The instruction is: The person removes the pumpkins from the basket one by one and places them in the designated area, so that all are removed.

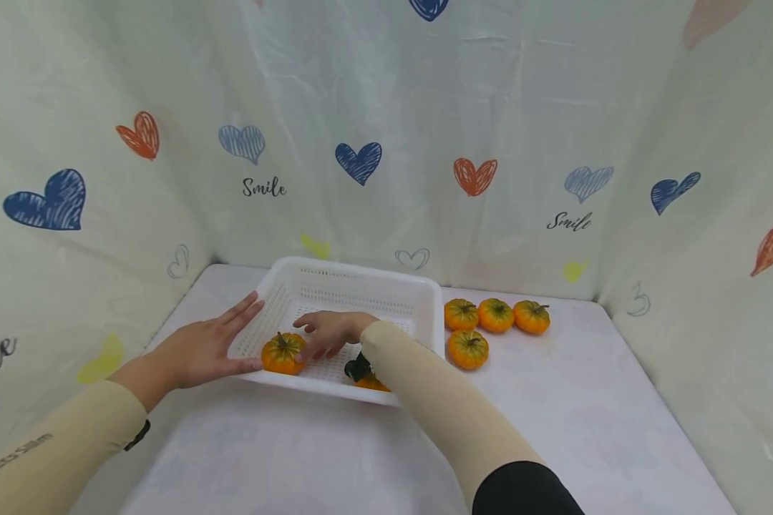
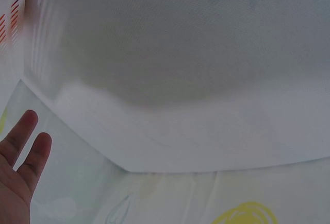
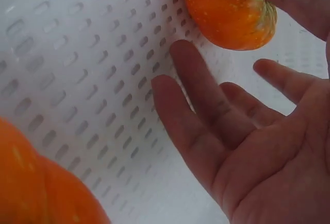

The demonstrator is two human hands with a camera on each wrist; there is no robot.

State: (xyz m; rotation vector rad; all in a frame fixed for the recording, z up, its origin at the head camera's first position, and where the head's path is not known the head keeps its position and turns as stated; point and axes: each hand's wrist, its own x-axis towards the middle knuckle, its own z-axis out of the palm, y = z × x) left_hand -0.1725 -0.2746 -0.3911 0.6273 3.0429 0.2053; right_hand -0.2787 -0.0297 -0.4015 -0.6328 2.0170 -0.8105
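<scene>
A white perforated plastic basket (image 1: 361, 290) sits on the table. Inside it, at the front left, lies a small orange pumpkin (image 1: 281, 355); another pumpkin (image 1: 372, 384) at the front is partly hidden by the right forearm. My left hand (image 1: 202, 350) is at the basket's left side, fingers spread, its thumb by the front rim. My right hand (image 1: 331, 332) reaches into the basket beside the left pumpkin. In the right wrist view its fingers (image 3: 188, 126) are loosely bent, and the thumb overlaps one pumpkin (image 3: 227, 23); whether they touch is unclear.
Right of the basket, several more small pumpkins (image 1: 468, 350) lie close together on the white-covered table (image 1: 554, 408). A pale curtain (image 1: 412, 93) printed with hearts stands behind and at both sides. Under the right wrist is a dark object (image 1: 358, 367).
</scene>
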